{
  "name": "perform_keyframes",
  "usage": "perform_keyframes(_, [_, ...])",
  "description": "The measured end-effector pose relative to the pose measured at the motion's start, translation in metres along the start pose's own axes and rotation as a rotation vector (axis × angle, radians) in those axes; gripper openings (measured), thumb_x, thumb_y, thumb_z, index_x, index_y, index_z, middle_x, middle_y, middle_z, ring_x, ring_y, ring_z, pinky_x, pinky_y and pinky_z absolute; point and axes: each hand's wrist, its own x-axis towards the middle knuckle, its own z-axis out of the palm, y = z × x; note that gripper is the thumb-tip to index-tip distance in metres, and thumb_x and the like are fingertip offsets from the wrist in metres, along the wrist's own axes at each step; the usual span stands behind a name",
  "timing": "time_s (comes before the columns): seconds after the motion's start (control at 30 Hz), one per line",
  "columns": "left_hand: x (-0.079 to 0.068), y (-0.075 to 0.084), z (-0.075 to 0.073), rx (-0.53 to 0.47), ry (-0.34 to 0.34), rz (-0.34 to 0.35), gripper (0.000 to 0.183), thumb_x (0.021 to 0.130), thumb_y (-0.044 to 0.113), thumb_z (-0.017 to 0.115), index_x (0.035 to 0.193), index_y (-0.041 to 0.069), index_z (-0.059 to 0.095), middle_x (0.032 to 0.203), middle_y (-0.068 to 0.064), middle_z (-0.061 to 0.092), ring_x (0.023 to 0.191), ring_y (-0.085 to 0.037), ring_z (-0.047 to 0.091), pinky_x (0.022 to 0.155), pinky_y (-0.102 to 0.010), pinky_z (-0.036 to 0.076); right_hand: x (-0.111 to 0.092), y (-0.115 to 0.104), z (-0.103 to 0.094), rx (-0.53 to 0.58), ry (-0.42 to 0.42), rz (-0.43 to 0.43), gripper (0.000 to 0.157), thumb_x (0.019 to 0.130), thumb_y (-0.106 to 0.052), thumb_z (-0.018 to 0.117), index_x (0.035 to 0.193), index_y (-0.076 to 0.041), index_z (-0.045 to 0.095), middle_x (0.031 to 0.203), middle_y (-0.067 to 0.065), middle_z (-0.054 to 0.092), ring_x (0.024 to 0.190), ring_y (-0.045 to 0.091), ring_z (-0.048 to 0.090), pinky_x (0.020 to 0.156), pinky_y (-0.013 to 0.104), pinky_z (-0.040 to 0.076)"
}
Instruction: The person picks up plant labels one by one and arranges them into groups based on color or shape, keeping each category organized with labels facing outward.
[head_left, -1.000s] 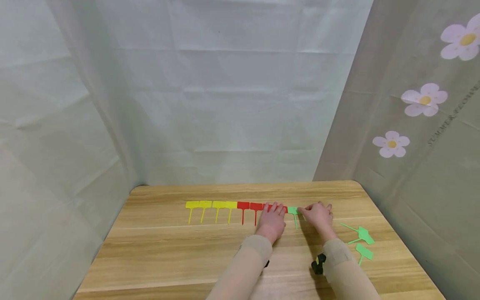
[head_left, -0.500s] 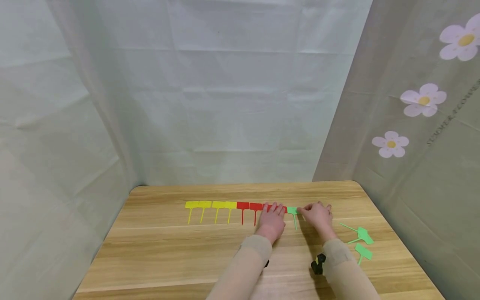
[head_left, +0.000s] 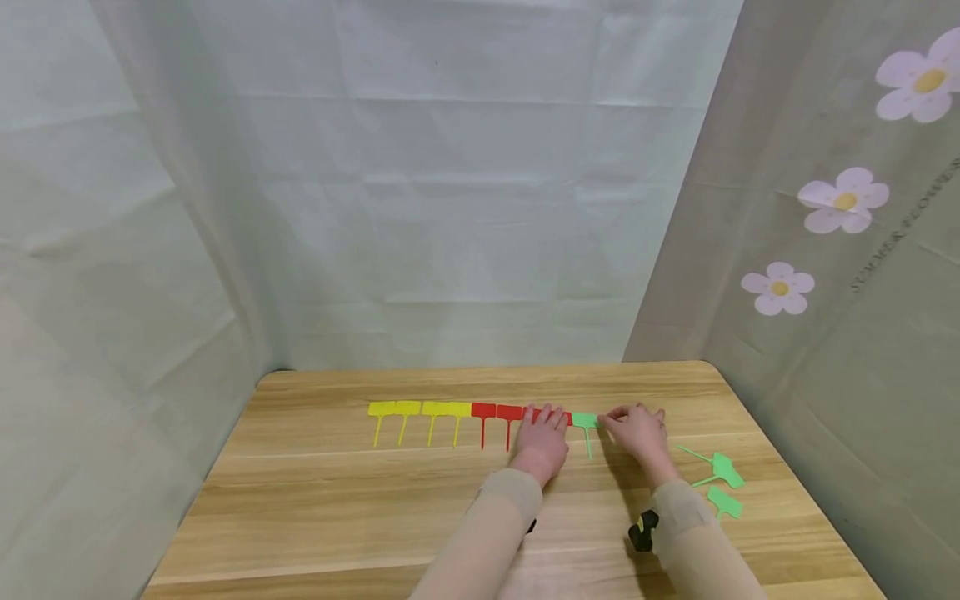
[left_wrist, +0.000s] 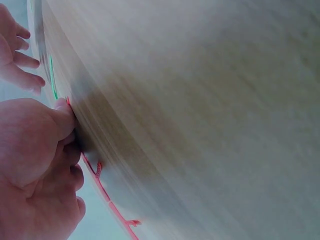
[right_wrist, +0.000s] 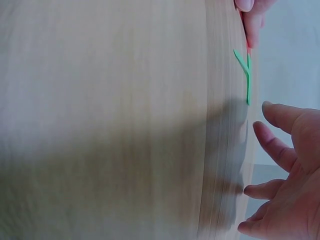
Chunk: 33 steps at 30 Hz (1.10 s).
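Note:
T-shaped plastic plant labels lie in a row: yellow labels [head_left: 432,409] on the left, red labels [head_left: 483,411] in the middle, and one green label [head_left: 586,421] at the right end. My left hand [head_left: 540,446] rests with extended fingers on the right-hand red labels, partly hiding them. Beside the green label's right end is my right hand [head_left: 637,435]. In the right wrist view, its thumb and forefinger stand apart with nothing between them, and a gap separates them from the green label [right_wrist: 248,75].
More green labels [head_left: 724,469] lie loose at the right of the wooden table [head_left: 315,517], two crossing each other and another green label [head_left: 724,502] nearer me. Pale cloth walls [head_left: 465,208] enclose the table's back and sides.
My right fingertips have drawn slightly right, off the green label's end, which shows more now. The left hand stays on the red labels. The head view has shifted a little.

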Motion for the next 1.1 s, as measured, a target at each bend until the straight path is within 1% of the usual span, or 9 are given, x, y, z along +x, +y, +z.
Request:
perform_keyframes(0.2, [-0.003,-0.001,-0.002,-0.012,0.015,0.007,0.059,0.104,0.048,0.043,0.158,0.026,0.03,0.163,0.01,0.024,0.151,-0.016,0.017,0.121,-0.043,0.012,-0.001,0.001,-0.002,0.003,0.011,-0.01,0.037,0.096,-0.041,0.061,0.112,-0.01,0.072,0.15,0.038,0.029,0.135,0.07,0.001,0.106,0.077,0.011])
perform_keyframes(0.4, [0.0,0.0,0.001,-0.002,0.01,0.008,0.059,0.104,0.048,0.043,0.158,0.027,0.03,0.163,0.011,0.023,0.151,-0.015,0.017,0.121,-0.043,0.013,-0.003,0.0,-0.008,0.023,0.022,-0.028,0.035,0.098,-0.038,0.06,0.114,-0.008,0.071,0.15,0.038,0.03,0.136,0.07,0.003,0.105,0.078,0.011])
perform_keyframes(0.63, [0.005,0.001,0.005,-0.009,-0.006,-0.007,0.059,0.104,0.048,0.041,0.158,0.029,0.029,0.164,0.012,0.022,0.151,-0.014,0.017,0.122,-0.043,0.01,-0.009,0.007,-0.021,0.047,0.04,-0.04,0.032,0.098,-0.033,0.06,0.116,-0.008,0.07,0.152,0.038,0.028,0.137,0.068,0.002,0.102,0.081,0.017])
perform_keyframes(0.7, [0.009,0.0,0.01,-0.005,0.003,-0.013,0.059,0.104,0.049,0.042,0.158,0.03,0.029,0.164,0.012,0.021,0.151,-0.014,0.015,0.122,-0.044,0.008,-0.01,0.011,-0.025,0.044,0.05,-0.044,0.034,0.098,-0.034,0.06,0.117,-0.007,0.07,0.151,0.036,0.032,0.137,0.068,0.005,0.102,0.08,0.019])
perform_keyframes(0.8, [0.007,0.0,0.008,-0.009,-0.005,-0.008,0.058,0.104,0.048,0.042,0.158,0.029,0.029,0.164,0.012,0.021,0.151,-0.015,0.016,0.122,-0.044,0.01,-0.014,0.017,-0.031,0.037,0.055,-0.041,0.038,0.099,-0.035,0.059,0.122,-0.006,0.068,0.15,0.035,0.035,0.138,0.067,0.007,0.104,0.077,0.021])
perform_keyframes(0.9, [0.006,0.0,0.008,-0.01,-0.003,-0.001,0.059,0.104,0.048,0.043,0.158,0.029,0.029,0.164,0.012,0.022,0.151,-0.015,0.016,0.122,-0.044,0.011,-0.018,0.026,-0.039,0.018,0.043,-0.033,0.045,0.1,-0.038,0.056,0.13,-0.005,0.063,0.151,0.036,0.032,0.137,0.068,0.007,0.105,0.076,0.02])
perform_keyframes(0.93, [0.002,0.0,0.003,-0.016,-0.011,0.005,0.059,0.104,0.047,0.043,0.158,0.028,0.029,0.164,0.011,0.022,0.151,-0.015,0.017,0.122,-0.044,0.012,-0.019,0.03,-0.043,0.011,0.035,-0.029,0.048,0.101,-0.039,0.055,0.133,-0.004,0.061,0.151,0.037,0.03,0.136,0.068,0.007,0.105,0.076,0.019])
perform_keyframes(1.0, [0.001,0.0,0.002,-0.021,-0.005,0.007,0.059,0.104,0.047,0.043,0.158,0.027,0.029,0.164,0.01,0.022,0.151,-0.015,0.017,0.122,-0.044,0.012,-0.021,0.038,-0.049,-0.008,0.022,-0.018,0.053,0.101,-0.04,0.053,0.138,-0.002,0.056,0.151,0.039,0.027,0.135,0.069,0.006,0.103,0.078,0.02])
perform_keyframes(1.1, [-0.001,0.0,0.0,-0.026,0.0,0.006,0.059,0.104,0.046,0.044,0.158,0.026,0.03,0.164,0.01,0.022,0.151,-0.016,0.016,0.122,-0.045,0.012,-0.025,0.054,-0.059,-0.037,0.017,-0.005,0.057,0.101,-0.042,0.052,0.14,0.001,0.052,0.149,0.041,0.029,0.134,0.069,0.009,0.101,0.079,0.021])
